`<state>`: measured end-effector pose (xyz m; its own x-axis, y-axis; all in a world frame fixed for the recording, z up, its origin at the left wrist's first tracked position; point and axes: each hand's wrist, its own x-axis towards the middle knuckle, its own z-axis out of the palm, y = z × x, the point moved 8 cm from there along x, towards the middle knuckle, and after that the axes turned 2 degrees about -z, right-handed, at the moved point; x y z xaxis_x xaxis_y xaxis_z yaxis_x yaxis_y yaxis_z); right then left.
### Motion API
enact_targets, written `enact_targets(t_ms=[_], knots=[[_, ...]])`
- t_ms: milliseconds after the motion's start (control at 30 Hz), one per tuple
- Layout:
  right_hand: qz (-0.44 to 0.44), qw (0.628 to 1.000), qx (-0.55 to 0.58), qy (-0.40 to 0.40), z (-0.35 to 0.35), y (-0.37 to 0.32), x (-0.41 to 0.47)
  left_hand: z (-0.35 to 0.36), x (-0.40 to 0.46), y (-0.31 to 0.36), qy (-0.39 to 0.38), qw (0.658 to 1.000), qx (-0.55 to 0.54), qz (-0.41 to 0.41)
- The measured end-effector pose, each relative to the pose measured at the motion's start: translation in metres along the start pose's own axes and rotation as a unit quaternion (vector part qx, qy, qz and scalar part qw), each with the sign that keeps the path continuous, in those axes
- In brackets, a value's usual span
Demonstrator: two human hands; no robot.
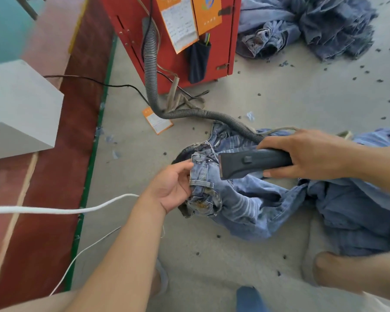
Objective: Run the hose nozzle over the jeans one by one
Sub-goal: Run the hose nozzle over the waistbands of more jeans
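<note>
Faded blue denim, a pair of light-wash jeans point(232, 199), lies crumpled on the pale grey concrete floor point(279, 97) in front of the person. The left hand point(173, 188) pinches the waistband, thumb on top and fingers curled under the bunched cloth near a belt loop. The right hand point(306, 154) is wrapped round the dark grey plastic hose nozzle point(252, 162), whose flat mouth touches the denim just beside the left thumb. A grey ribbed flexible hose point(151, 70) runs from behind the right hand across the floor and up into the side of a red metal cabinet point(225, 41).

A dark fabric pouch point(197, 64) hangs on the cabinet's front and holds a few pens or similar slim tools; which, I cannot tell. Two orange paper cards point(189, 21) are fixed above it, carrying printed and handwritten lines too small to read. Another orange card point(158, 120) lies on the floor beside the hose bend.

More darker blue jeans point(358, 221) are heaped to the right, touching the pair being worked. A second pile of jeans point(313, 25) sits well apart, beside the cabinet. Small dark scraps point(379, 81) dot the floor. A white cord point(54, 209) crosses the left forearm, a thin black cable point(95, 81) trails near the cabinet, and a white box-shaped block point(16, 109) stands on the red-brown strip at left.
</note>
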<state>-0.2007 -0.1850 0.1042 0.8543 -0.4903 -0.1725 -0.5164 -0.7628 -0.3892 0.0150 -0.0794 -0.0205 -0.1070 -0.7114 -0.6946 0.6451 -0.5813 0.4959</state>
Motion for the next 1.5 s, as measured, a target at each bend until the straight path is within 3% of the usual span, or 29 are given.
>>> enact_targets(t_ms=[167, 367, 500, 633, 700, 800, 867, 1067, 1267, 1500], knots=[[-0.014, 0.998, 0.003, -0.053, 0.017, -0.022, 0.015, 0.020, -0.004, -0.008, -0.028, 1.000, -0.001, -0.001], [-0.007, 0.993, 0.101, 0.055, -0.002, -0.018, 0.024, 0.029, -0.008, -0.014, -0.054, 0.998, -0.013, -0.018], [0.028, 0.997, 0.071, -0.007, -0.012, 0.005, 0.007, 0.026, -0.010, -0.005, -0.083, 0.993, -0.084, -0.009], [0.005, 0.998, 0.024, -0.052, 0.014, -0.019, 0.010, 0.040, -0.012, -0.010, -0.142, 0.984, -0.102, -0.020], [0.003, 1.000, 0.015, -0.012, 0.018, -0.028, 0.019, 0.044, -0.012, -0.015, -0.159, 0.982, -0.098, -0.025], [0.066, 0.992, 0.069, 0.079, -0.003, -0.008, 0.021, 0.048, -0.014, -0.019, -0.182, 0.974, -0.131, -0.035], [0.100, 0.986, 0.084, 0.099, -0.020, 0.011, 0.015, 0.051, -0.015, -0.019, -0.199, 0.968, -0.146, -0.038], [0.064, 0.997, 0.049, -0.009, 0.001, -0.012, 0.016, 0.056, -0.015, -0.024, -0.245, 0.957, -0.151, -0.031], [0.125, 0.978, 0.107, 0.127, -0.021, 0.007, 0.027, 0.043, -0.010, -0.032, -0.194, 0.971, -0.133, -0.037], [0.129, 0.991, 0.033, -0.008, -0.005, 0.028, 0.011, 0.041, -0.008, -0.035, -0.168, 0.974, -0.145, -0.050]])
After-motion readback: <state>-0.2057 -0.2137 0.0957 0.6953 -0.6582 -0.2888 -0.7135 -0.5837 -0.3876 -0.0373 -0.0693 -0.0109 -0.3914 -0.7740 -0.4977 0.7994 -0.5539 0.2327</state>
